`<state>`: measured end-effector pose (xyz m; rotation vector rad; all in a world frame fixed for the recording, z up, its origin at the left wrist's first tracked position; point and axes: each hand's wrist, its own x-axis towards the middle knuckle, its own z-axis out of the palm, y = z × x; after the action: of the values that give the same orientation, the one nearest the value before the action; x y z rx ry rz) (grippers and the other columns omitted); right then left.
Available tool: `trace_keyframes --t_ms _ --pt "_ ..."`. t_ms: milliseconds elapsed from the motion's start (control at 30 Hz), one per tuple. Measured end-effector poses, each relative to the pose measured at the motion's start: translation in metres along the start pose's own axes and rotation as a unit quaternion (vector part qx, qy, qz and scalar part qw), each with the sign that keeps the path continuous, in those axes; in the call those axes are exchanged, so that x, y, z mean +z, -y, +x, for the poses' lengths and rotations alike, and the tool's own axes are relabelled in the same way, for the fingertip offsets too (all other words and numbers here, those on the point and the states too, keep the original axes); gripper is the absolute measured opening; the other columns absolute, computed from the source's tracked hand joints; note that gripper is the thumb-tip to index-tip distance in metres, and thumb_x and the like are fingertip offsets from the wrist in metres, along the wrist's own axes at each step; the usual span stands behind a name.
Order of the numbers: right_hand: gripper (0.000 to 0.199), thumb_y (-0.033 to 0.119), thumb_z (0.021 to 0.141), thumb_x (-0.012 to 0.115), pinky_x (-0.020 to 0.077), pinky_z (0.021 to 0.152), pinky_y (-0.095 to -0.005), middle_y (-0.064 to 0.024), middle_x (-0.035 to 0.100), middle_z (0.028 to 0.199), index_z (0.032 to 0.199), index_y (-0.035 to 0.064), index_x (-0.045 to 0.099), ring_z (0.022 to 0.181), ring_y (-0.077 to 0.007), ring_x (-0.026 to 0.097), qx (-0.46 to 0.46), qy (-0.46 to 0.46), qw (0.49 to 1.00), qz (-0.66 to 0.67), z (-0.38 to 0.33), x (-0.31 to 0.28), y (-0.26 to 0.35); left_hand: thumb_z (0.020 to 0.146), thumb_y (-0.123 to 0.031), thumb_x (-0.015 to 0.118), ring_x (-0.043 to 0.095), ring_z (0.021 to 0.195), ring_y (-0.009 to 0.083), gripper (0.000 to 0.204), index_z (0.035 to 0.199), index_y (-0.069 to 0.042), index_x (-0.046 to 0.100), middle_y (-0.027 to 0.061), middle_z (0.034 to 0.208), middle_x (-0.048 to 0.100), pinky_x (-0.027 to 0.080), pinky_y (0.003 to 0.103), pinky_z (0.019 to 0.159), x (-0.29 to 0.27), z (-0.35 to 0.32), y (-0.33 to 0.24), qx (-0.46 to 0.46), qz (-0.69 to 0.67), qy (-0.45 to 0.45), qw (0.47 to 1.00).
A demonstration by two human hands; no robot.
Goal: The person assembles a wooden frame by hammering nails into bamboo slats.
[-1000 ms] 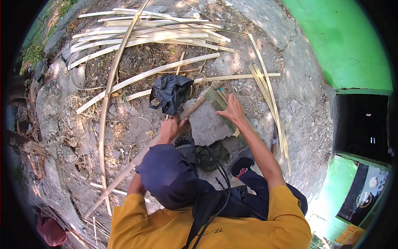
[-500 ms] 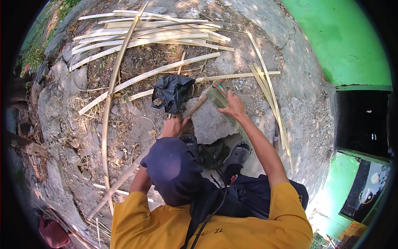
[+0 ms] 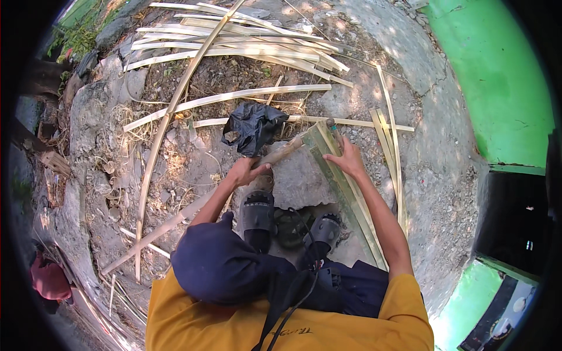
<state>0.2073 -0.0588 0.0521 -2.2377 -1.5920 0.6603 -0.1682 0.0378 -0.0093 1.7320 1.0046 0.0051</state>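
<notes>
My left hand (image 3: 243,172) is wrapped over a long pale wooden pole (image 3: 287,151), its thumb on one side and fingers on the other. A crumpled black plastic bag (image 3: 253,127) lies just beyond those fingers. My right hand (image 3: 348,159) closes around a slim brown stick-like tool (image 3: 336,134) with a teal tip; the thumb sticks out to the left and the rest of the tool is hidden. Greenish split bamboo slats (image 3: 341,190) lean between my right forearm and a flat stone slab (image 3: 300,177), their upper ends near the pole's tip.
Many pale bamboo strips (image 3: 234,52) lie piled at the far side, and one long strip (image 3: 158,137) runs along the left. More strips (image 3: 391,146) rest on the right. Dark shoes (image 3: 257,210) stand by the slab. A green wall (image 3: 492,70) rises at right.
The whole view has shifted, and my head and body lean further left. The right hand and its tool have moved slightly right. The bamboo slats show more fully, as do both shoes.
</notes>
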Motion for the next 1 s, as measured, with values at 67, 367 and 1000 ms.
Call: trace_keyframes --t_ms 67,367,1000 --pt "0.073 0.050 0.072 0.093 0.0552 0.074 -0.0446 -0.0208 0.075 0.098 0.114 -0.0014 0.063 0.077 -0.0333 0.070 -0.015 0.005 0.999 0.041 -0.001 -0.016 -0.003 0.099 -0.056 0.066 0.069 0.079 0.0426 0.057 0.109 0.000 0.074 0.0236 0.079 0.068 0.054 0.049 0.075 -0.001 -0.004 -0.010 0.045 0.029 -0.034 0.998" --pt "0.035 0.031 0.094 0.081 0.0491 0.062 -0.0309 -0.0075 0.076 0.096 0.111 0.0026 0.068 0.065 -0.0112 0.061 -0.029 0.008 0.971 0.239 0.013 -0.071 -0.019 0.101 -0.050 0.068 0.065 0.057 0.0201 0.051 0.116 -0.001 0.073 0.0084 0.067 0.062 0.051 0.038 0.057 -0.039 -0.046 -0.071 -0.047 -0.088 0.055 0.994" --pt "0.059 0.008 0.075 0.094 0.0546 0.104 -0.0389 -0.0225 0.070 0.126 0.112 0.0025 0.049 0.113 -0.0224 0.068 0.185 0.128 0.912 0.342 -0.219 -0.166 -0.105 0.111 -0.057 0.046 0.049 0.053 0.0103 0.054 0.088 -0.009 0.052 -0.0017 0.066 0.045 0.044 0.030 0.048 -0.063 -0.081 -0.134 -0.063 -0.238 0.224 0.943"
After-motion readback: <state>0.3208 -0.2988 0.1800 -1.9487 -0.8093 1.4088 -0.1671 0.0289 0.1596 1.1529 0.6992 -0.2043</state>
